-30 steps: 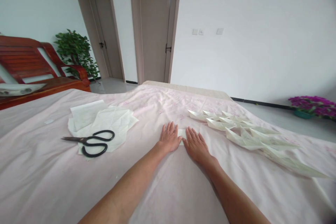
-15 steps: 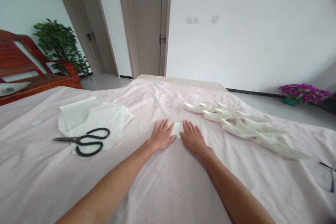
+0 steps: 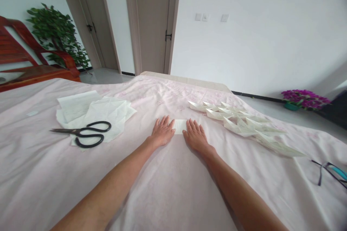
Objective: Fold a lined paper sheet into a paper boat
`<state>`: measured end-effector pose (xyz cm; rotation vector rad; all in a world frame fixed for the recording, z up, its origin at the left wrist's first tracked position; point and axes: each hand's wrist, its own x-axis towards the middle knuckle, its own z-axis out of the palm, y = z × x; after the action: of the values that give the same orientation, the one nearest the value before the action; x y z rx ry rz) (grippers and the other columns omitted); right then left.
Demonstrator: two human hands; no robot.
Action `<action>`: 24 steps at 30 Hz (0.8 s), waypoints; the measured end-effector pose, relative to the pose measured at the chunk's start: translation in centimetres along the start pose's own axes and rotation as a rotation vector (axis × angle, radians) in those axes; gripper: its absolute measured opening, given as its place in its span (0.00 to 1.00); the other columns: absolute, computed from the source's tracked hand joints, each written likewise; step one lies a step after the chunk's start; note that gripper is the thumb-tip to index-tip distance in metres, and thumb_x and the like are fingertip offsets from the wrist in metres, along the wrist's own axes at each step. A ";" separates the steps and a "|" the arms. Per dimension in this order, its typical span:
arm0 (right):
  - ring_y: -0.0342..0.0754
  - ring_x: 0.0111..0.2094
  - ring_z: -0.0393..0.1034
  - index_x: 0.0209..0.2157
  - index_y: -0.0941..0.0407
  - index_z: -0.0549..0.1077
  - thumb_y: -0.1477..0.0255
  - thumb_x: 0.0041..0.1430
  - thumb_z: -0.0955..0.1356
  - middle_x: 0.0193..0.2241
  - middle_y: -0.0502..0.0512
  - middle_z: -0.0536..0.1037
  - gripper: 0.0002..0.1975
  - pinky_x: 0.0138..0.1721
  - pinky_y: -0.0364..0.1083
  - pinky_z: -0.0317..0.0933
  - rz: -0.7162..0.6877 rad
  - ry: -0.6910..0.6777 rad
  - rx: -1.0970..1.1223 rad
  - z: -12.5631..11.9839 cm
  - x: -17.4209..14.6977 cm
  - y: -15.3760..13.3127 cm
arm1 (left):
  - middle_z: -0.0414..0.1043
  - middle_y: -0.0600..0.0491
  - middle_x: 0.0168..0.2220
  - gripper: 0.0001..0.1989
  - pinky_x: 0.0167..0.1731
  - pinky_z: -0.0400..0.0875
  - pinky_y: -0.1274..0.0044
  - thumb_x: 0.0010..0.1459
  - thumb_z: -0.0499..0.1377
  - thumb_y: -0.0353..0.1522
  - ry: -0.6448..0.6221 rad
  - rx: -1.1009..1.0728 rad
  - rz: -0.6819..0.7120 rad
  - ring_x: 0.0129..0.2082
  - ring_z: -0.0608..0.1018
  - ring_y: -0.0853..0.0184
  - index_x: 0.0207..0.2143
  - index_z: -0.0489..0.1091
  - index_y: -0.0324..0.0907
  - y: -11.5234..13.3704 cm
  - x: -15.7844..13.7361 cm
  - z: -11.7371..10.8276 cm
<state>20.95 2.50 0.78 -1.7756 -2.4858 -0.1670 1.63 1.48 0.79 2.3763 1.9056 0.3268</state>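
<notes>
A small folded piece of pale paper lies flat on the pink cloth between my two hands. My left hand rests flat over its left end, fingers stretched out. Over the right end lies my right hand, also flat with its fingers extended. The parts of the paper under both palms are hidden. To the left, black-handled scissors lie partly on a stack of loose paper sheets. Several folded paper boats stand grouped to the right of my right hand.
A pink flowered cloth covers the surface, with folds and creases. Eyeglasses lie at the right edge. Beyond are a wooden bench, a leafy plant, doors and purple flowers.
My hands have drifted slightly apart, baring more of the paper between them. The view has shifted a little, so more of the eyeglasses shows at the right.
</notes>
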 end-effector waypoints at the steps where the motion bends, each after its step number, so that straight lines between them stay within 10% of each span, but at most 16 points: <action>1: 0.58 0.67 0.40 0.66 0.64 0.49 0.63 0.67 0.52 0.67 0.63 0.49 0.31 0.64 0.58 0.38 -0.009 0.001 -0.011 -0.1 -0.1 0.3 | 0.43 0.46 0.69 0.28 0.63 0.40 0.57 0.65 0.42 0.41 -0.011 -0.001 -0.010 0.68 0.46 0.56 0.66 0.50 0.45 0.0 -0.1 -0.2; 24: 0.54 0.66 0.47 0.64 0.59 0.56 0.69 0.67 0.53 0.65 0.58 0.56 0.26 0.63 0.56 0.41 0.009 0.118 0.043 0.9 -0.5 2.3 | 0.52 0.41 0.66 0.23 0.61 0.42 0.56 0.66 0.46 0.36 0.221 -0.020 -0.230 0.65 0.54 0.53 0.61 0.59 0.41 -1.1 -0.6 1.0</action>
<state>23.26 2.86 -0.04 -1.7076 -2.3811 -0.2097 0.65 1.21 -0.50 2.1554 2.2311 0.6078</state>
